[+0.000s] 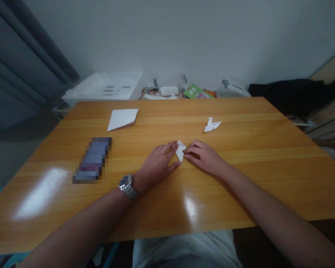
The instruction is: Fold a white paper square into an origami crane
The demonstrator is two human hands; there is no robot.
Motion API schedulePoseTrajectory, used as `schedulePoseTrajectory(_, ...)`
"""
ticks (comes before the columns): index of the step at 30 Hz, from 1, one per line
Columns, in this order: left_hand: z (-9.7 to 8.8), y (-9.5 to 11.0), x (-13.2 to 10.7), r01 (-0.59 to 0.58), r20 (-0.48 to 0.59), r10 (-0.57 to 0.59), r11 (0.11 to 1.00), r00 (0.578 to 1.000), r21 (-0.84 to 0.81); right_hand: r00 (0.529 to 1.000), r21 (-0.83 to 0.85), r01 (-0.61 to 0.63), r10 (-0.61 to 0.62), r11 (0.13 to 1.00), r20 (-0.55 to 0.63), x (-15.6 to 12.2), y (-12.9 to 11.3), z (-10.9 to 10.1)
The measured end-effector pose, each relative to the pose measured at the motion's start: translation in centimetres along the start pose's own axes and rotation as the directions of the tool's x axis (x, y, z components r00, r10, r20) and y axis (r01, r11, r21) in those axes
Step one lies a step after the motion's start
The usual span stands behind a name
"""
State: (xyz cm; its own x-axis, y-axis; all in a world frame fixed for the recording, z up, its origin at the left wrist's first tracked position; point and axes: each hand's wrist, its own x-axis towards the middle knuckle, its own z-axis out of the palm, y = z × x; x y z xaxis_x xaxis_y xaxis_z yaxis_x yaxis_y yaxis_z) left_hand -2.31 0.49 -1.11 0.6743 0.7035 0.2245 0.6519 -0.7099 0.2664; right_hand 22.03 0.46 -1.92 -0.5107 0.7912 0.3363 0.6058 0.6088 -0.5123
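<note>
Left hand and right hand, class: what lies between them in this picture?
In the head view, a small folded white paper lies between the left hand and the right hand.

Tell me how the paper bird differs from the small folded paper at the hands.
The paper bird has a raised neck and pointed tail; the small folded paper looks flat and kite-shaped. The paper bird sits farther back, untouched, while the left hand and right hand are at the small folded paper. Both are white and on the wooden table.
</note>
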Motion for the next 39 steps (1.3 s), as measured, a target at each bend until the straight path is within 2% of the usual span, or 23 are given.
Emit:
schedulePoseTrajectory(6,0.4,-0.3,0.2,0.005,-0.013,-0.005,1.000,1.000,0.017,1.000,-0.005,-0.018,0.018,1.000,0.000,0.1,-0.2,0.0)
schedulePoseTrajectory(12,0.5,-1.0,0.6,0.012,-0.040,-0.013,0.999,0.999,-0.032,0.999,-0.018,-0.034,0.034,0.999,-0.004,0.1,-0.2,0.1)
schedulePoseTrajectory(20,0.6,-1.1,0.9,0.006,-0.061,-0.009,0.998,0.998,-0.060,0.979,0.030,-0.188,0.189,0.982,-0.077,0.5,-0.4,0.9)
schedulePoseTrajectory(27,0.8,-1.4,1.0,0.008,-0.119,-0.029,0.985,0.992,-0.170,0.988,-0.020,-0.149,0.148,0.989,-0.039,0.6,-0.1,1.1)
schedulePoseTrajectory(34,0.5,-1.6,1.4,0.087,-0.179,-0.156,0.935,0.972,-0.343,0.989,-0.022,-0.146,0.146,0.989,-0.028,0.5,0.1,1.2)
schedulePoseTrajectory(39,0.7,-2.0,1.5,0.089,-0.189,-0.164,0.931,0.968,-0.354,0.992,-0.025,-0.126,0.126,0.992,-0.007,0.5,0.1,1.0)
